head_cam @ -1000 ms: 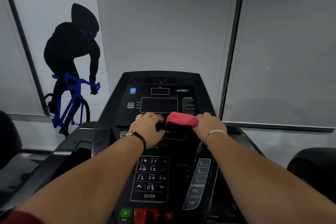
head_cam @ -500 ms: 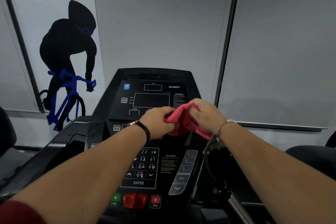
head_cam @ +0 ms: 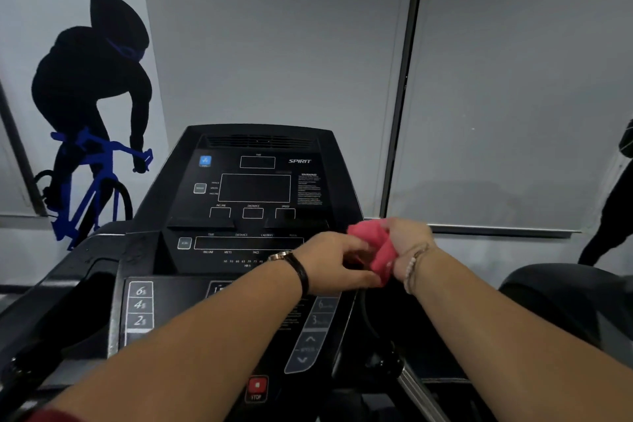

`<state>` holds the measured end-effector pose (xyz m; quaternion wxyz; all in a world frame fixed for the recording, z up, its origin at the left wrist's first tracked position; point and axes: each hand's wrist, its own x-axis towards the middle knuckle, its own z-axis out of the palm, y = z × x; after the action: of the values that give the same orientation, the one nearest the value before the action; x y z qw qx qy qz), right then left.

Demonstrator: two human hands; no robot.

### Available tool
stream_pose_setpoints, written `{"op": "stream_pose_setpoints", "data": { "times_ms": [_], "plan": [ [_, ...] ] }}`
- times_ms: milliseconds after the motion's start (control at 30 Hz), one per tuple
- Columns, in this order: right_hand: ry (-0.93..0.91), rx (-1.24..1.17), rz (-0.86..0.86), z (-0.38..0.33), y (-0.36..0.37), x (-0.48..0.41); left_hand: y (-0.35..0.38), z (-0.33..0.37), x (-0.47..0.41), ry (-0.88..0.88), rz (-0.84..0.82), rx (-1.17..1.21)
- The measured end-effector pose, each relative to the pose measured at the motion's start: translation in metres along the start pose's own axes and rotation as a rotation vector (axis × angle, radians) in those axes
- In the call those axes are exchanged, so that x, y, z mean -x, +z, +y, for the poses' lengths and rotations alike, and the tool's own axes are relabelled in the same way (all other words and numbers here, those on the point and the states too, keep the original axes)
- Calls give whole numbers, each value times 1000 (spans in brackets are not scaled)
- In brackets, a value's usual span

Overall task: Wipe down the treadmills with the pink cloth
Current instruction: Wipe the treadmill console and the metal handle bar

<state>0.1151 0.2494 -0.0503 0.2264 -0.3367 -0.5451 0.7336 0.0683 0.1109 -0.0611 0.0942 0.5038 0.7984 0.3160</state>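
The black treadmill console [head_cam: 255, 188] stands in front of me, with dark screens, number keys and a red stop button. Over its right edge I hold the pink cloth [head_cam: 378, 248] bunched up between both hands, lifted off the panel. My left hand [head_cam: 334, 262] pinches the cloth's lower left part with curled fingers. Gripping the right side of the cloth is my right hand [head_cam: 407, 243], its fingers wrapped around it. Part of the cloth is hidden inside my right fist.
A grey wall with a cyclist decal [head_cam: 92, 113] rises behind the console. The treadmill's left handrail [head_cam: 51, 301] and a second machine's dark housing [head_cam: 565, 301] flank me. A person in dark clothes [head_cam: 616, 216] stands at the far right edge.
Both hands lifted the cloth off the console's middle and carried it right, bunching it between them. My view shifted so the console sits further left.
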Motion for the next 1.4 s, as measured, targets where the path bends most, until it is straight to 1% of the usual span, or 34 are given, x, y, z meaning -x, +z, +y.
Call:
{"op": "stream_pose_setpoints", "data": {
  "times_ms": [33,67,100,133,167,200,233,267,300,333,367,433,500,533,600,667,733,833,867,933,1000,1067,1133,1167,1300,1367,1400],
  "plan": [
    [-37,0,29,1,-4,-6,-4,-13,-3,-23,36,-97],
    [-96,13,84,5,-9,-14,-10,-27,-4,-65,128,-197],
    [-182,48,180,9,-13,-21,-16,-41,-5,-119,235,-268],
    [-288,165,259,11,-16,-24,-22,-55,-6,-162,327,-310],
    [-403,322,320,16,-16,-28,-29,-68,-7,-187,383,-339],
    [-523,483,326,20,-15,-30,-34,-78,-12,-204,402,-366],
    [-612,626,240,26,-10,-32,-39,-85,-16,-219,387,-405],
    [-651,751,88,34,-4,-34,-42,-91,-22,-228,334,-464],
    [-644,870,-73,44,3,-36,-43,-94,-28,-234,251,-539],
    [-632,987,-185,55,9,-38,-43,-97,-34,-234,154,-601],
    [-678,1062,-219,67,11,-43,-40,-98,-39,-231,73,-630],
    [-782,1147,-156,80,13,-56,-28,-104,-44,-227,3,-630],
    [-818,1265,-60,81,16,-67,-16,-109,-43,-214,23,-657],
    [-803,1309,-12,77,20,-71,-13,-110,-41,-207,39,-685],
    [-795,1352,97,68,31,-80,-12,-113,-40,-196,52,-708],
    [-841,1384,131,65,36,-84,-15,-114,-39,-187,34,-704],
    [-865,1379,39,70,30,-81,-18,-114,-40,-178,21,-682],
    [-875,1309,-194,83,9,-70,-19,-115,-41,-185,16,-642],
    [-877,1305,-242,84,1,-70,-18,-114,-42,-191,16,-634],
    [-915,1322,-240,79,-4,-81,-17,-114,-42,-199,20,-637],
    [-938,1368,-164,72,0,-94,-17,-113,-42,-209,36,-634],
    [-900,1401,-129,69,5,-97,-11,-108,-39,-237,67,-606],
    [-871,1357,-171,74,5,-87,3,-105,-32,-265,105,-581],
    [-872,1319,-220,80,0,-80,11,-104,-28,-271,124,-585],
    [-965,1245,-442,92,-31,-59,30,-108,-16,-284,214,-579],
    [-991,1264,-458,80,-32,-72,30,-109,-17,-283,239,-580],
    [-982,1292,-426,74,-28,-81,30,-109,-17,-283,241,-582]
  ]
}}
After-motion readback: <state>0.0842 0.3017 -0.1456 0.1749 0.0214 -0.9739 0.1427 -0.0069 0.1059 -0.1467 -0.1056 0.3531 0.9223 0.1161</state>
